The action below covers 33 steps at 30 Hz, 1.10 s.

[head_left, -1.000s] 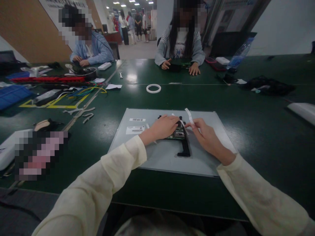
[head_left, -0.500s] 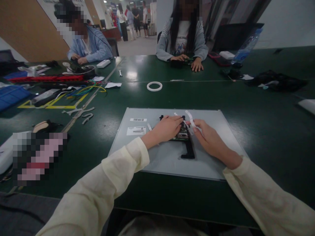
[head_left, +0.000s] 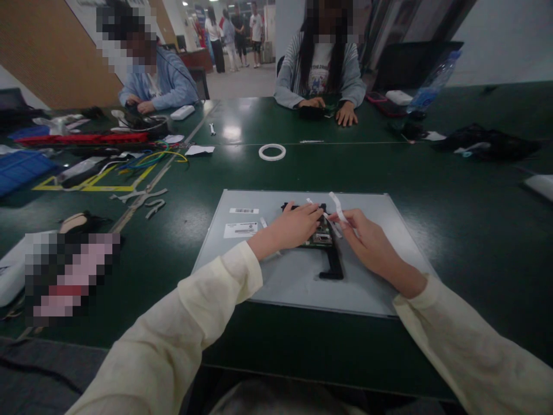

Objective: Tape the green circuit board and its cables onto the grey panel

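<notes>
My left hand [head_left: 296,226] lies over a circuit board [head_left: 323,237] with its fingers stretched out, hiding much of the board. The board sits in a black bracket [head_left: 333,262] on a flat light-grey panel [head_left: 276,282]. Just right of the board, my right hand [head_left: 365,236] is closed in a pinch on a white tape strip [head_left: 336,203], whose free end curls upward. The strip runs toward my left fingertips; whether they touch it I cannot tell. Another white strip [head_left: 264,223] shows beside my left wrist. White labels [head_left: 241,230] are stuck on the panel's left part.
A white ring [head_left: 272,152] lies beyond the panel on the green table [head_left: 224,167]. Grey strips [head_left: 154,206], cables [head_left: 166,157] and a blue bin [head_left: 23,171] are at left. Two people sit across the table. A bottle [head_left: 436,83] and black plastic [head_left: 492,143] are at right.
My right hand has shifted very slightly right, with the tape strip still in its fingers. The left hand stays over the board. Across the table, a person's hand moved slightly.
</notes>
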Each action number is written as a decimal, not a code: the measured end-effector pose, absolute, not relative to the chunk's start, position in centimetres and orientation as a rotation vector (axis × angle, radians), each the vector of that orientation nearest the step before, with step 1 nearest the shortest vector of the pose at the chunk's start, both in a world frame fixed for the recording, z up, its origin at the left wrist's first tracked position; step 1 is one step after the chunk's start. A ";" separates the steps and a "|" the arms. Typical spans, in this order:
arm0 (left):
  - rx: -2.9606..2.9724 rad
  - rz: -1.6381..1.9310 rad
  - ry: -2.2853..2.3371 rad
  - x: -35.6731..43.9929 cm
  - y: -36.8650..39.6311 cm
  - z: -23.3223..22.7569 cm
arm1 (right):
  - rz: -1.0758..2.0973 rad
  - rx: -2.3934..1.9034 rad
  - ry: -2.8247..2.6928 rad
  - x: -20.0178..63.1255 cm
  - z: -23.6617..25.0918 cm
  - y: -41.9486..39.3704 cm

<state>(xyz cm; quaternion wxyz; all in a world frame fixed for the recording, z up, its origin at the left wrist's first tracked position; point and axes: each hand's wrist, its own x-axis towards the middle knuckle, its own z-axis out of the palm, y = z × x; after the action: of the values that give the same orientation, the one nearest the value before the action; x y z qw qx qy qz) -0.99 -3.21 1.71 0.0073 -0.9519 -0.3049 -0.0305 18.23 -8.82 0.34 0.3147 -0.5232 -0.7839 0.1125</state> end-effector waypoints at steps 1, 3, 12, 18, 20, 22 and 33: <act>-2.977 -0.084 -0.945 -1.0 -3.1 1.7 | 0.284 -1.376 -2.064 18.3 0.4 -8.9; -2.989 -0.051 -0.926 -1.2 -3.0 1.6 | 0.257 -1.369 -2.055 18.3 0.4 -8.9; -2.998 -0.078 -0.889 -1.4 -3.0 1.6 | 0.251 -1.409 -2.064 18.2 0.6 -9.0; -3.036 -0.160 -0.915 -1.3 -3.0 1.5 | 0.411 -1.419 -1.967 18.4 0.3 -8.5; -3.038 -0.215 -0.961 -1.3 -3.0 1.4 | 0.462 -1.439 -1.922 18.5 0.1 -8.3; -3.030 -0.241 -1.004 -1.3 -3.1 1.3 | 0.503 -1.451 -1.892 18.6 0.0 -8.2; -2.995 -0.187 -1.006 -1.3 -3.1 1.2 | 0.585 -1.484 -1.839 18.7 -0.3 -8.2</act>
<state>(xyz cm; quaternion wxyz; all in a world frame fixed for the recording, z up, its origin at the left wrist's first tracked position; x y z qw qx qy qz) -1.30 -3.10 1.20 -0.0116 -0.9462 -0.3179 -0.0591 18.74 -8.15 -0.29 0.3461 -0.5720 -0.7087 0.2253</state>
